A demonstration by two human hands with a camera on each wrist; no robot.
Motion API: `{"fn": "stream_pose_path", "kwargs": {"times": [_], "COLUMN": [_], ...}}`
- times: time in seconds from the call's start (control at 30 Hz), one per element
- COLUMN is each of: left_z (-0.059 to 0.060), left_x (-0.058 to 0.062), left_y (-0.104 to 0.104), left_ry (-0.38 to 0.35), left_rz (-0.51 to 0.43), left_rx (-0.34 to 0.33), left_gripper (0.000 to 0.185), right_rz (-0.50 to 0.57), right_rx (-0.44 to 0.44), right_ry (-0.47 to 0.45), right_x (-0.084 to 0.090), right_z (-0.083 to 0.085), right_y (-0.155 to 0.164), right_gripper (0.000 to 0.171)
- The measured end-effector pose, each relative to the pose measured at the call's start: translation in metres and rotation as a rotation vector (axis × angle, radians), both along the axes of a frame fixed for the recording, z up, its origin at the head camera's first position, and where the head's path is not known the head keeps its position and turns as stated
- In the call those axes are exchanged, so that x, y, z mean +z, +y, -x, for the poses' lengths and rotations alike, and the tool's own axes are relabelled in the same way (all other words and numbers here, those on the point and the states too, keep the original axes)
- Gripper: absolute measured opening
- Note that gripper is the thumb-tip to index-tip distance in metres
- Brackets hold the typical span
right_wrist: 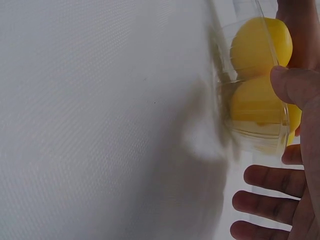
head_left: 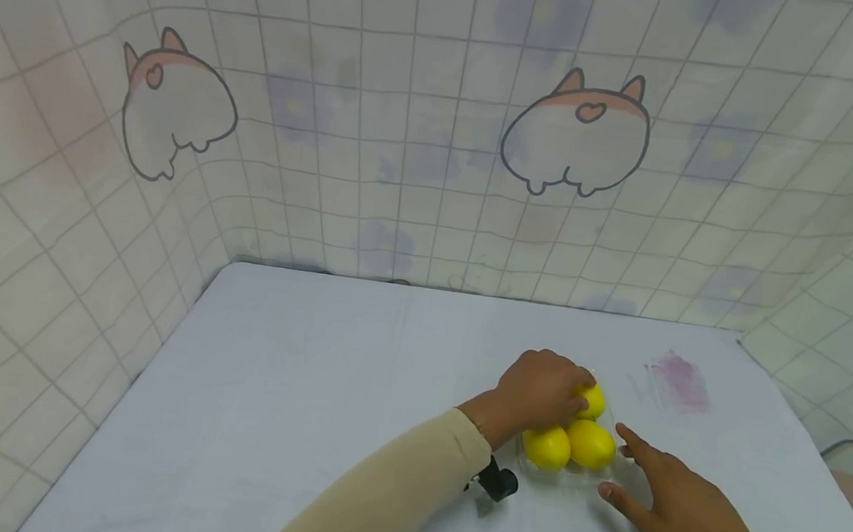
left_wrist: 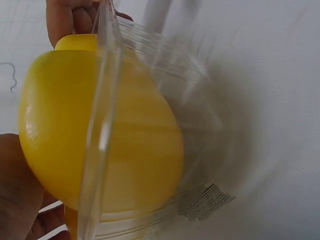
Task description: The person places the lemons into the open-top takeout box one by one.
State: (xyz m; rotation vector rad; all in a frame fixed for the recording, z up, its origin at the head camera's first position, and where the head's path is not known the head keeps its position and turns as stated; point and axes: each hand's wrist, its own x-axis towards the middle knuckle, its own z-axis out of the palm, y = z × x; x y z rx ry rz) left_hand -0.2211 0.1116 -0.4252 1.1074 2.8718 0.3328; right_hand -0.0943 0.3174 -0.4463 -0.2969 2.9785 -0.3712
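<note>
Three yellow lemons sit in a clear plastic container point(head_left: 568, 479) on the right side of the table. Two of them, the front-left lemon point(head_left: 547, 448) and the front-right lemon point(head_left: 592, 445), lie side by side toward the near edge. Behind these, my left hand point(head_left: 540, 388) reaches over from the left and grips the back lemon point(head_left: 592, 402), fingers and thumb curled on it. To the right, my right hand point(head_left: 689, 508) is held with its fingers spread. Its thumb point(right_wrist: 295, 86) overlaps the container's rim in the right wrist view, and nothing is in its grasp.
A white cloth covers the table point(head_left: 296, 389), with a pinkish stain point(head_left: 679, 381) right of the container. A black wrist camera point(head_left: 497, 481) hangs below the left sleeve, close to the container. Tile-patterned curtains point(head_left: 407, 131) stand around the back and sides.
</note>
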Motion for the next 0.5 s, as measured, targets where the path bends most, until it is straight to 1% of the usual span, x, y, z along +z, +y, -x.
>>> {"fn": "stream_pose_path", "kwargs": {"times": [0.13,0.27,0.37,0.5], "left_z": [0.001,-0.001,-0.001,-0.001], "left_x": [-0.001,0.004,0.009,0.011], "left_y": [-0.005,-0.016,-0.029,-0.052], "left_ry": [-0.007,-0.004,0.019,0.068], "left_rz": [-0.026,-0.093,-0.131,-0.141], "left_rx": [-0.021,-0.026,-0.031,-0.022], "left_gripper": [0.037,0.036,0.036,0.036], "right_rz": [0.003,0.003,-0.001,-0.012], "right_rx": [0.006,0.008,0.007,0.002], "right_ry": [0.010,0.019,0.016,-0.002], "right_x": [0.000,0.002,0.003,0.004], "right_z": [-0.001,-0.001,0.001,0.004], "right_y": [0.000,-0.001,-0.001,-0.001], "right_gripper": [0.101,0.100,0.099,0.100]}}
